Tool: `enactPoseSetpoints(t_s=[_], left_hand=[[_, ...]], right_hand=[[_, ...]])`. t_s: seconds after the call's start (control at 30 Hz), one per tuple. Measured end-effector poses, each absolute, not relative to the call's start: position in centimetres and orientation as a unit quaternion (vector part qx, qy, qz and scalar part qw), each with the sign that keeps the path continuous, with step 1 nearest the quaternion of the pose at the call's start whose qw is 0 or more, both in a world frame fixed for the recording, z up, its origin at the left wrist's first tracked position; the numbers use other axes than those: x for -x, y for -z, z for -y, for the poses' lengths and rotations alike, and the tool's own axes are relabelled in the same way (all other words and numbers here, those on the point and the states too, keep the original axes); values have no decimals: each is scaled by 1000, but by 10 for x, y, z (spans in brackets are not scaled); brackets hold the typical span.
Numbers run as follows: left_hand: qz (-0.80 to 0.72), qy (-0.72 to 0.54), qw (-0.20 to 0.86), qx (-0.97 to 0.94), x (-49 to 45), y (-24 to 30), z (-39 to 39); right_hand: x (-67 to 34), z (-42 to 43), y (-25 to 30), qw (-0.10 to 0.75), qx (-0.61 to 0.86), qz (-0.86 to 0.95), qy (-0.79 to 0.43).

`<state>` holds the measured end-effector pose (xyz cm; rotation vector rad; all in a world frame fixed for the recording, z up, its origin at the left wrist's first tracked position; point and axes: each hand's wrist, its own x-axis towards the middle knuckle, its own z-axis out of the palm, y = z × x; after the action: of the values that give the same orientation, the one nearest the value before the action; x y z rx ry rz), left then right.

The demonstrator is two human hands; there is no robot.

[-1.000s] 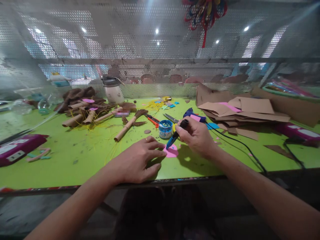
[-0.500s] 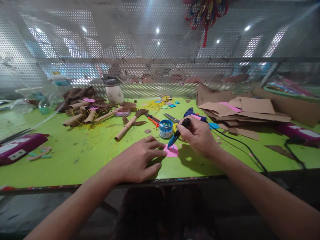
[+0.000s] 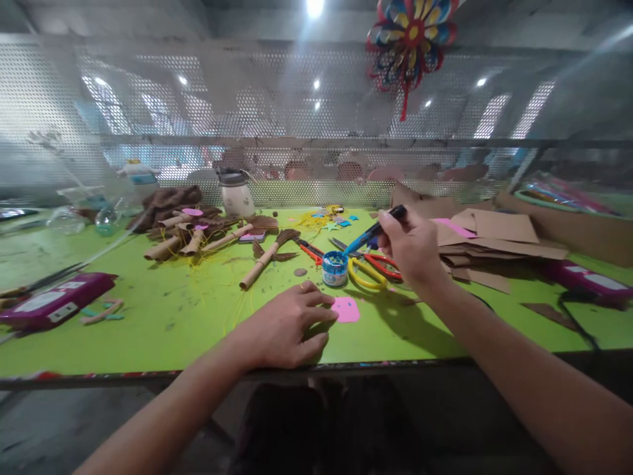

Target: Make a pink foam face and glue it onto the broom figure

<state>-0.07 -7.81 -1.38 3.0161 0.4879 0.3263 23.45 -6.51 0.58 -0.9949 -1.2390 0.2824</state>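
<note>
My left hand lies flat on the green table near its front edge, fingers spread, fingertips touching a small pink foam piece. My right hand is raised above the table and grips a blue and black glue pen. The pen's blue tip points down at a small round blue pot behind the pink piece. Yellow-handled scissors lie right beside the pot, under my right hand.
Rolled brown paper sticks and brushes lie at the back left. A stack of brown card sheets fills the back right. Magenta boxes sit at the far left and far right. A perforated metal screen closes the back, a paper pinwheel hangs above.
My right hand has lifted the pen off the pink piece and carried it back to the blue pot. The left hand has stayed on the table. The camera has tilted upward.
</note>
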Motion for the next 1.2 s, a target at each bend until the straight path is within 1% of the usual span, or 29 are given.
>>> enactPoseSetpoints(t_s=[0.13,0.27,0.37,0.5,0.6,0.73,0.83,0.93,1.07,1.2], left_hand=[[-153,-114,29,-981,2,15,78],[-154,-119,24,-981,2,17,77],[-154,-117,26,-981,2,17,78],[-160,-114,32,-980,1,15,79],[-168,-105,40,-979,0,14,79],[-171,-97,46,-979,0,15,77],[-175,-95,51,-979,0,16,76],[-178,-100,57,-977,1,16,76],[-181,-98,58,-977,2,16,76],[-191,-92,58,-976,2,15,77]], right_hand=[[-223,41,-9,606,495,616,-94],[-217,21,6,502,531,679,-74],[-221,14,18,477,524,698,-103],[-231,18,23,490,505,697,-138],[-234,22,20,478,490,712,-156],[-234,25,13,490,487,707,-153],[-234,29,5,521,489,689,-123],[-237,36,-3,575,486,648,-114],[-240,42,-8,642,460,598,-133],[-239,44,-8,673,438,572,-169]])
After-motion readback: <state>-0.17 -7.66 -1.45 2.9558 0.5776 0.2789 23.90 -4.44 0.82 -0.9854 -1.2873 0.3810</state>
